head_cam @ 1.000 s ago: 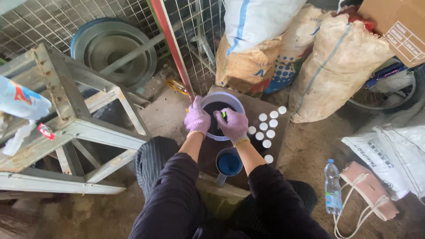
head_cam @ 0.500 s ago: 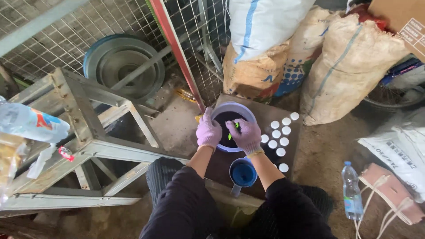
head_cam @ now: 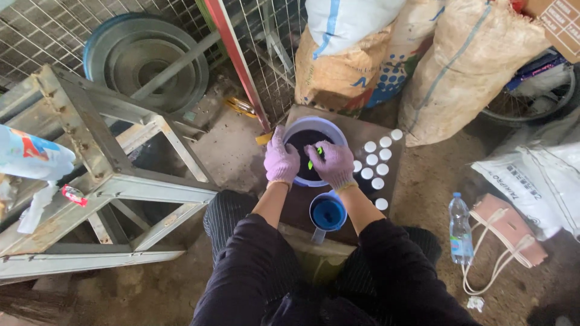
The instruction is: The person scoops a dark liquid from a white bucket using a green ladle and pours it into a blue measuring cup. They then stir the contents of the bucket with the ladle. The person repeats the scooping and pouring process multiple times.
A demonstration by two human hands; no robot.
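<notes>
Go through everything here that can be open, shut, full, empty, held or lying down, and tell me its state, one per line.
Pale bowl: upright, holds dark contents.
Left hand: gloved, gripping the bowl's rim.
Right hand: gloved, over the bowl, pinching a small green item.
Blue jug: upright, open-topped; fill cannot be told.
Small white containers: upright, clustered beside the bowl.
Water bottle: lying on the ground, capped.
Sacks: full, leaning together.

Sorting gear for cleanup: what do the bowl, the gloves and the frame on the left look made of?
Round pale-lilac bowl: probably plastic, smooth matte rim. Purple gloves on left hand and right hand: thin rubbery material, wrinkled. Grey angular frame: likely painted metal, worn and rust-stained.
</notes>
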